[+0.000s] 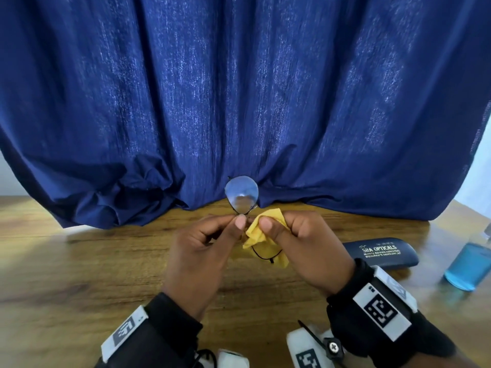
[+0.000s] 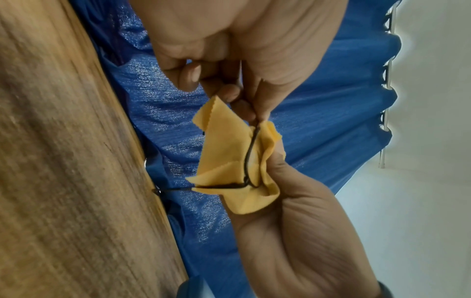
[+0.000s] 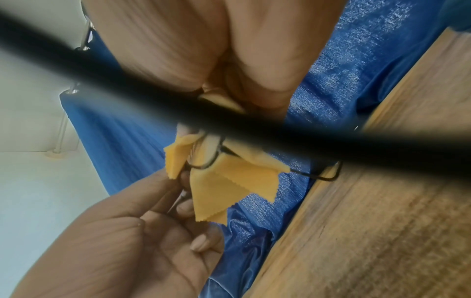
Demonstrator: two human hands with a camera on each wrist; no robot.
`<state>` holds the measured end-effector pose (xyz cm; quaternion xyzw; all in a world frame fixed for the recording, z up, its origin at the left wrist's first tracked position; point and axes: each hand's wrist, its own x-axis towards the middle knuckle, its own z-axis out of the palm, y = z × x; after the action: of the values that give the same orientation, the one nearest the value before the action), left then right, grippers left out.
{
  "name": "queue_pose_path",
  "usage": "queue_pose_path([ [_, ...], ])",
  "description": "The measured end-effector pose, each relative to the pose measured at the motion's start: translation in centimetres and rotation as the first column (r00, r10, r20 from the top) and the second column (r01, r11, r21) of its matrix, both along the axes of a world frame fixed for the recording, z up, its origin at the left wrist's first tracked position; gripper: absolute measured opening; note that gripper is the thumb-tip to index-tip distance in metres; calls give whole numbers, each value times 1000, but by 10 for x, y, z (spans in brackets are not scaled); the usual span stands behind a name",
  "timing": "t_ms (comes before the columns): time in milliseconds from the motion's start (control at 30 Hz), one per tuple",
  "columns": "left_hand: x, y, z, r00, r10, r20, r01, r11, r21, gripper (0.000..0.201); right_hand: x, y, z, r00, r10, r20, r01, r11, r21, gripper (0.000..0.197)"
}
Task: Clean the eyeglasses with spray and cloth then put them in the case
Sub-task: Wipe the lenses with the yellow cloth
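The left hand (image 1: 202,251) is pinching the thin black wire frame of the eyeglasses (image 1: 241,196) between thumb and fingertips, near the bridge, holding them up above the wooden table (image 1: 79,261) so that one lens is standing upright on the far side of the hands, in front of the blue curtain (image 1: 239,88). The right hand (image 1: 305,245) is gripping the yellow microfibre cloth (image 1: 256,235), its thumb and fingers curled and pressing the cloth around the other lens, which is wrapped in the folds; loose corners of the cloth are hanging below the fingers. To the right, lying flat on the table, the dark blue eyeglass case (image 1: 380,252) printed "SHA OPTICALS" is sitting closed, so what is inside it cannot be told. Further right, near the table's edge, the clear spray bottle (image 1: 471,264) is holding blue liquid, its top cut off by the frame edge.
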<state>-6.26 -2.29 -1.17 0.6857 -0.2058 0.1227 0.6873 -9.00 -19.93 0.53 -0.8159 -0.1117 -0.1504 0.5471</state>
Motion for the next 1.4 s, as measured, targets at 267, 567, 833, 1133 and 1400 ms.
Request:
queue_pose_path([
  [267,0,3,1,999,29,-26,-30,999,-37,15,-5,5,1,984,94,-153,-84,994,72,26],
  [567,-2,-1,2,994,-86,-69,87,996,12,24,-4,5,2,997,-39,-66,39,999,-14,50],
  [833,3,2,6,985,-51,-165,17,979,-201,13,-4,6,0,980,180,-87,-182,983,-13,12],
  [1133,4,3,9,978,-55,-201,13,978,-206,19,-7,15,-2,983,125,-131,-127,992,-10,30],
  [1400,-2,-1,6,961,-176,-213,144,977,-154,13,-5,16,-7,994,106,-7,-106,994,-1,60],
])
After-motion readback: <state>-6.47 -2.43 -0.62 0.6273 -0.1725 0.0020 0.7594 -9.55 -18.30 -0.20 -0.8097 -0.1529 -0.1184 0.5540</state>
